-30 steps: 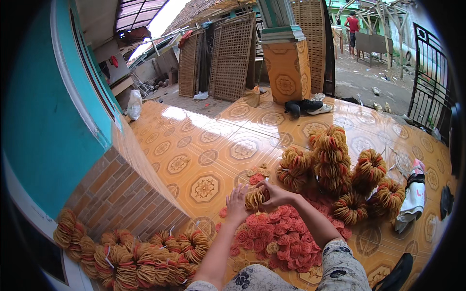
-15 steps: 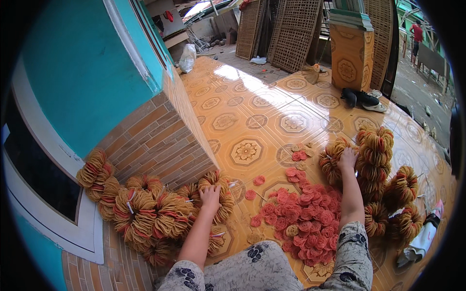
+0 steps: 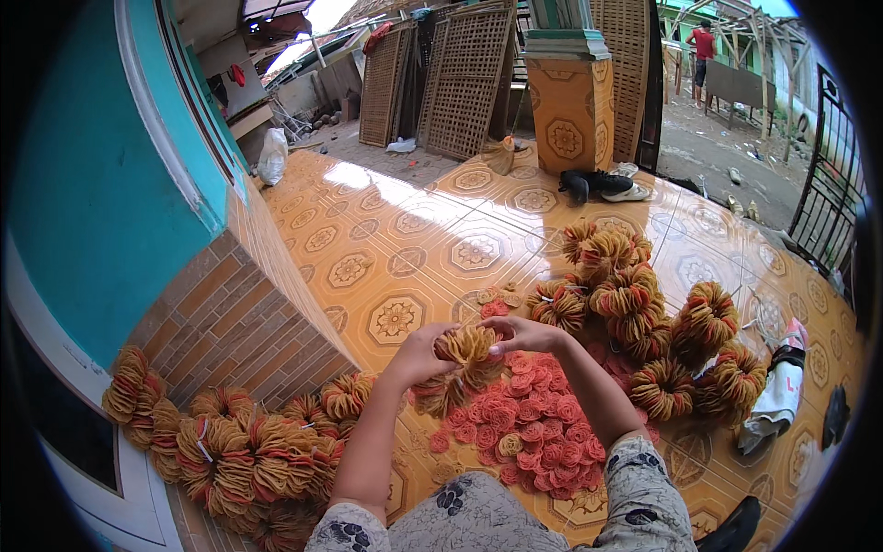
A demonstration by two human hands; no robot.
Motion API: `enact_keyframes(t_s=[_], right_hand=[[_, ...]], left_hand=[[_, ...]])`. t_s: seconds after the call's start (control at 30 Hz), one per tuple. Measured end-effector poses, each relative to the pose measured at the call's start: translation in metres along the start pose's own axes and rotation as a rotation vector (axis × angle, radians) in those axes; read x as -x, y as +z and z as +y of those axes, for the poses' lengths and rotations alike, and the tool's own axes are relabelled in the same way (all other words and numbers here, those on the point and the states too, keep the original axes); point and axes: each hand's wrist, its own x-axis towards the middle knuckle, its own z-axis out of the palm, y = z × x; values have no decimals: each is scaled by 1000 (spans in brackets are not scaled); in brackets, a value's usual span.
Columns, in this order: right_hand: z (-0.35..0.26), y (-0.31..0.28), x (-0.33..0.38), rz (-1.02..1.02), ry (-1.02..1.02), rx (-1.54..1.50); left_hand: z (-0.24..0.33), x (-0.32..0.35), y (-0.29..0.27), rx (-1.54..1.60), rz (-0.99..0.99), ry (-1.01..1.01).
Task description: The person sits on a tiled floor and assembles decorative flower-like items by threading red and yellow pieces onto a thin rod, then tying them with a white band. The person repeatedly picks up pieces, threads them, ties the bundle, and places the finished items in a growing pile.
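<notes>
Both my hands grip a ring-shaped bundle of thin tan crackers (image 3: 471, 346) strung together, held up over the floor in front of me. Around its left side curl the fingers of my left hand (image 3: 423, 354). My right hand (image 3: 526, 335) has its thumb and fingers against the right side. Just below lies a loose pile of pink lacy cracker discs (image 3: 538, 419), with an odd tan one (image 3: 510, 445) among them. Another strung part (image 3: 437, 396) shows under my left hand; whether it joins the held bundle I cannot tell.
Several strung bundles (image 3: 262, 451) are heaped against the brick-tiled wall (image 3: 267, 322) at left. More bundles (image 3: 630, 304) are stacked at right, beside a white bag (image 3: 774, 391). Farther off stand a tiled pillar (image 3: 566, 115), dark shoes (image 3: 598, 184), woven racks (image 3: 467, 78) and a person (image 3: 703, 55).
My hands, which rested on separate bundles at left and right, have come together in the middle around one bundle. The view has turned rightward, and a right-hand bundle still stands in place.
</notes>
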Motion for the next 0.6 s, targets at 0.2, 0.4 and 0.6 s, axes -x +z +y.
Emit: enact_keyframes(t_s=[0.2, 0.4, 0.6], right_hand=[[118, -49, -21, 1154, 649, 687], [193, -38, -12, 1098, 596, 762], [128, -14, -14, 859, -70, 613]], left_hand=[[-35, 87, -30, -382, 439, 64], [-128, 144, -11, -975, 288, -189], [-135, 134, 16, -729, 32, -605]])
